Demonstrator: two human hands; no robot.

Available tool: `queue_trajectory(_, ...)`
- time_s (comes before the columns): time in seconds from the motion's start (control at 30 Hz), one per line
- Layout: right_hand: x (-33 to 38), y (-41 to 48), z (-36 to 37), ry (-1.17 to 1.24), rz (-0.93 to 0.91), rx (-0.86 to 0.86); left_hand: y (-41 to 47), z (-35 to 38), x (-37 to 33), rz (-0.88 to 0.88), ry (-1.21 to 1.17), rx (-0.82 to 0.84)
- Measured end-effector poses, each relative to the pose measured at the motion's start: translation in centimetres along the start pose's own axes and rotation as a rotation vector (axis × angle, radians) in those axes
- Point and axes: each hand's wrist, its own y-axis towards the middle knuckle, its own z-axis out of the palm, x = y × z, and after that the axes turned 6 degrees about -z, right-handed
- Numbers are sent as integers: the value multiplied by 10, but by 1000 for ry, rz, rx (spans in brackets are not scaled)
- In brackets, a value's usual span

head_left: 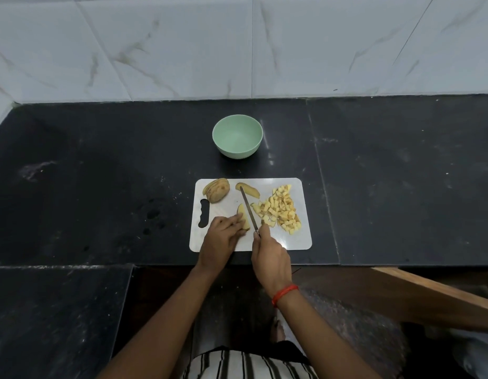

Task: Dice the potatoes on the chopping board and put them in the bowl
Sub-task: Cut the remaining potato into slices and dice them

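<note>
- The white chopping board (292, 242) lies at the near edge of the black stone counter (100, 173), with bare counter wide on both sides of the hands.
- The left hand (222, 236) bends its fingers down over a potato wedge (243, 216), holding it to the board.
- Just beside it, the right hand (270, 255) wraps round the knife (248, 209) handle; the thin blade runs away from the hand along the wedge.
- Pale diced potato (281, 212) is heaped beyond the right hand; a skin-on potato half (217, 190) and a slice (248, 190) lie beyond the left.
- The round mint-green bowl (237, 153) stands well beyond both hands, off the board.

Wears a red thread bracelet (285, 293) and a striped shirt (248, 365).
</note>
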Motion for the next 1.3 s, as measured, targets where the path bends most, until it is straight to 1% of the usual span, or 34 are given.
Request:
queue_trajectory(0.17,7,6,0,-54,-31,11,6,0,0,1,-12,12)
queue_trajectory(0.47,7,7,4,-81,-63,35,2,3,7,16,-54,-45)
queue_trajectory(0.7,10,8,11,-192,-52,28,4,3,4,22,-56,-46)
queue_trajectory(0.9,19,10,11,-231,-41,19,5,1,7,22,-86,-20)
queue_trajectory(1.03,20,11,9,-236,-60,54,6,-1,4,30,-102,-8)
queue_trajectory(1.13,23,15,3,-226,-63,130,6,-3,3,51,-110,-10)
queue_trajectory(1.3,25,15,1,-251,-61,136,6,-4,1,71,-111,-1)
